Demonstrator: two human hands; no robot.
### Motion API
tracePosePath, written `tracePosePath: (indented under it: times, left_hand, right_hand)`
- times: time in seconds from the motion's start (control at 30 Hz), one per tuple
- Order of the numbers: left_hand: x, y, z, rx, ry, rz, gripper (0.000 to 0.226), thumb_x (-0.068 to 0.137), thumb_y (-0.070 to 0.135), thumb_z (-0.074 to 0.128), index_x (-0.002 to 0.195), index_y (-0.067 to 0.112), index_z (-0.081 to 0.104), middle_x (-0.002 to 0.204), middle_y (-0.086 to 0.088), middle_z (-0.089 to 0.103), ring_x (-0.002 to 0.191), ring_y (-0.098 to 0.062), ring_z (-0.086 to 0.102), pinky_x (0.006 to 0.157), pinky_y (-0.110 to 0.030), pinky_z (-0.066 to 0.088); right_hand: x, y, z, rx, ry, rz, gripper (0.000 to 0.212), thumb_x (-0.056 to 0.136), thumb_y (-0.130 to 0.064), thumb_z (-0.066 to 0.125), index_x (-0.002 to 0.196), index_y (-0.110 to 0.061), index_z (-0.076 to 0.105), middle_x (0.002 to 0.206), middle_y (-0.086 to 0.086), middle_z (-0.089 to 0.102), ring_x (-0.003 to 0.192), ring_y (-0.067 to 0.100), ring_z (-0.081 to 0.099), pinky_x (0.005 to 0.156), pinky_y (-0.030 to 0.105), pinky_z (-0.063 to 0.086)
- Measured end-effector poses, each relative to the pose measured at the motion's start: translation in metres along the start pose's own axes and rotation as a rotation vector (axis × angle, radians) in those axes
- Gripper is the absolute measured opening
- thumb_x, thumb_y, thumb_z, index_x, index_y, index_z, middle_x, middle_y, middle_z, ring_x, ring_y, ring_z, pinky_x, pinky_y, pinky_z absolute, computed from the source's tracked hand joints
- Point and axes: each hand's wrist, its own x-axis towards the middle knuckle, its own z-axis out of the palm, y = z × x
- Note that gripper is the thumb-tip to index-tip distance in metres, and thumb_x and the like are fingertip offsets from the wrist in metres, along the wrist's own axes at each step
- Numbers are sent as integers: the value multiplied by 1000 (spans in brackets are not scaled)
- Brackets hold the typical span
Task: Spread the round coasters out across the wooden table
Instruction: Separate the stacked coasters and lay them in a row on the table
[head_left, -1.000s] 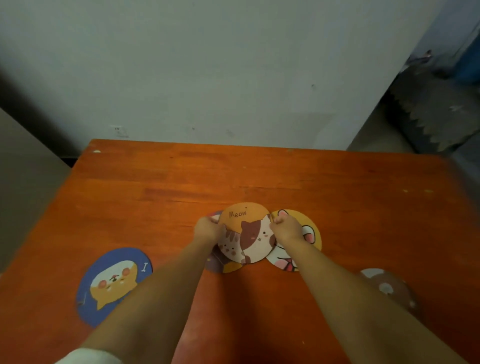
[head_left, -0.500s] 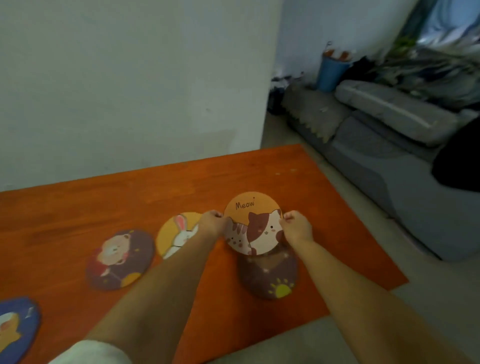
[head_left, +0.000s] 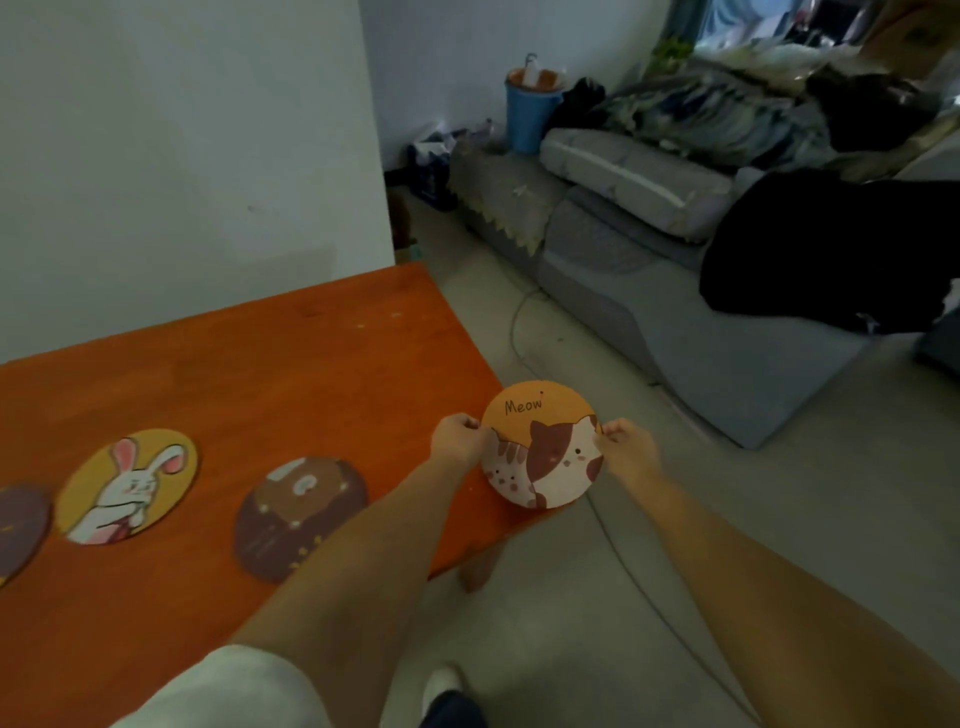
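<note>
I hold the orange "Meow" cat coaster (head_left: 543, 447) by both edges over the right end of the wooden table (head_left: 249, 374). My left hand (head_left: 457, 439) pinches its left rim and my right hand (head_left: 626, 449) pinches its right rim. The coaster's right part reaches past the table's edge. A brown coaster (head_left: 298, 514) lies flat to the left of my left forearm, which covers its lower right. Further left lies a yellow rabbit coaster (head_left: 127, 486), and a dark purple coaster (head_left: 18, 530) is cut off by the frame's left edge.
A white wall (head_left: 182, 156) backs the table. A grey sofa (head_left: 649, 244) with a dark garment (head_left: 831, 249) and piled fabrics stands to the right across concrete floor. A blue bucket (head_left: 530, 111) sits behind it. A cable (head_left: 623, 561) runs along the floor.
Both hands carried the cat coaster to the right, from the middle of the table to its right end. The view swung right with them, and the blue dog coaster left the frame.
</note>
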Motion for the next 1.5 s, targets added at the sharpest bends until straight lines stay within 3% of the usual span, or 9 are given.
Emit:
tracePosePath:
  times: [0.1,0.2,0.43,0.73,0.83,0.97,1.1,1.27,1.5]
  left_hand:
    - [-9,1,40,49,-47,69,25,72,34,74,72,33,48,66,15,56,59,1,52,55,-17,47]
    - [47,36,62,12,-9,-7,31,88,17,60,61,18,43,79,-10,55,75,-24,53,76,-39,55]
    - [163,125,120,-125,-21,12,29,87,8,55,59,11,47,84,-18,56,81,-26,55,89,-51,56]
    - [267,169,127,-268,33,-137,27,89,7,57,62,9,52,86,-16,63,81,-27,61,79,-41,58]
    - [290,160,108,-308,156,-231,26,91,6,54,65,9,55,73,-8,60,78,-27,61,71,-36,57]
    - [303,153,68,-388,388,-332,21,91,3,53,70,6,58,78,-10,60,84,-27,60,76,-36,56]
    - [284,139,38,-398,621,-404,27,90,5,56,63,11,52,67,-6,54,61,-19,54,52,-24,54]
    - [232,110,23,-512,868,-522,26,92,10,55,67,9,46,76,-14,52,76,-27,53,84,-49,58]
    - [164,52,9,-747,1042,-722,37,91,-1,52,63,16,35,71,-12,38,74,-29,45,68,-35,48]
  right_hand:
    - [26,8,-22,9,7,11,7,88,-8,58,83,-11,54,98,16,66,92,29,60,85,40,49]
    - [64,9,-46,22,-23,10,3,89,-6,57,88,-8,57,98,15,64,91,24,57,86,41,50]
    - [191,-24,-108,-10,59,-16,20,90,-8,59,104,3,66,115,21,69,110,35,63,98,47,49]
    - [327,-84,-100,-195,-102,-108,20,91,-14,57,103,0,66,112,17,69,106,31,62,90,38,48]
    - [366,-113,-65,-278,-251,-195,22,91,-18,57,105,-4,66,114,14,68,100,26,60,79,29,41]
    - [404,-171,-3,-316,-462,-331,23,91,-13,57,107,2,65,114,21,67,108,35,61,91,41,47]
    - [403,-214,48,-392,-658,-490,23,91,-13,57,109,-1,65,114,18,68,107,32,62,82,33,45]
    - [362,-243,106,-497,-881,-671,19,90,-16,58,103,-4,66,108,16,70,101,31,63,81,36,48]
    - [269,-247,184,-597,-1169,-954,14,91,-12,58,101,-5,65,111,13,66,100,27,61,75,28,43]
